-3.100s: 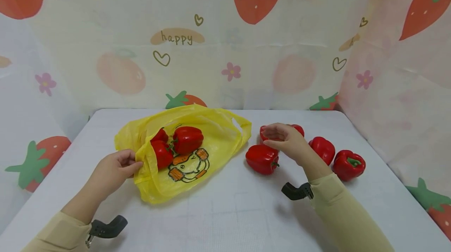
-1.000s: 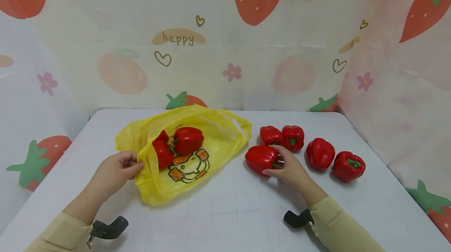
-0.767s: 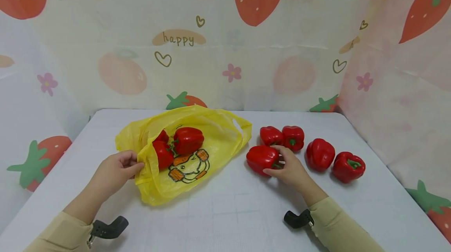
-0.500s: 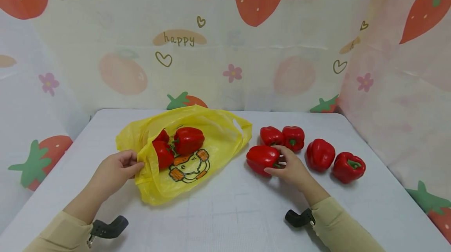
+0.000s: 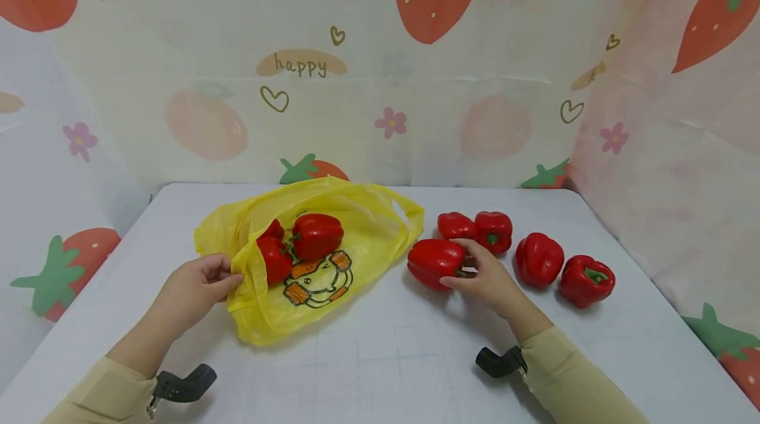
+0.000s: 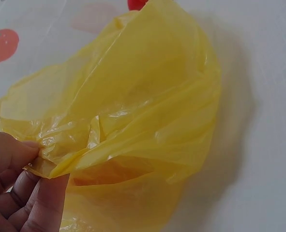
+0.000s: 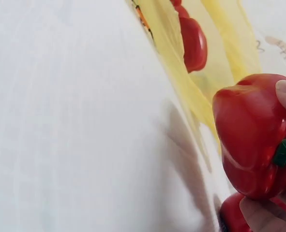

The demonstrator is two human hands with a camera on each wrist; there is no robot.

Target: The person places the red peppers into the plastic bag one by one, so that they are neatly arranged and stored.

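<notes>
My left hand [image 5: 196, 284] pinches the left edge of a yellow plastic bag [image 5: 368, 266] between thumb and fingers; the left wrist view shows the pinched film up close. Inside the bag's mouth lie red bell peppers, one [image 5: 317, 237] in full view and others partly covered by the folded film. To the right of the bag, my right hand [image 5: 489, 279] grips another red bell pepper [image 5: 435, 263] by its stem end, thumb and fingers on opposite sides. In the right wrist view this pepper [image 7: 251, 135] appears raised off the table, its green stem facing the palm.
Behind the right hand sit two red bell peppers, one [image 5: 456, 226] touching the other [image 5: 494, 231]. Two more, a pepper [image 5: 539, 260] and its neighbour [image 5: 586, 281], lie farther right. The white table [image 5: 380, 371] ends at a printed cloth backdrop [image 5: 356, 127].
My right hand has come down from above the peppers, taken hold of the nearest one, and just now lifted it slightly up and left. The left hand and bag have hardly moved.
</notes>
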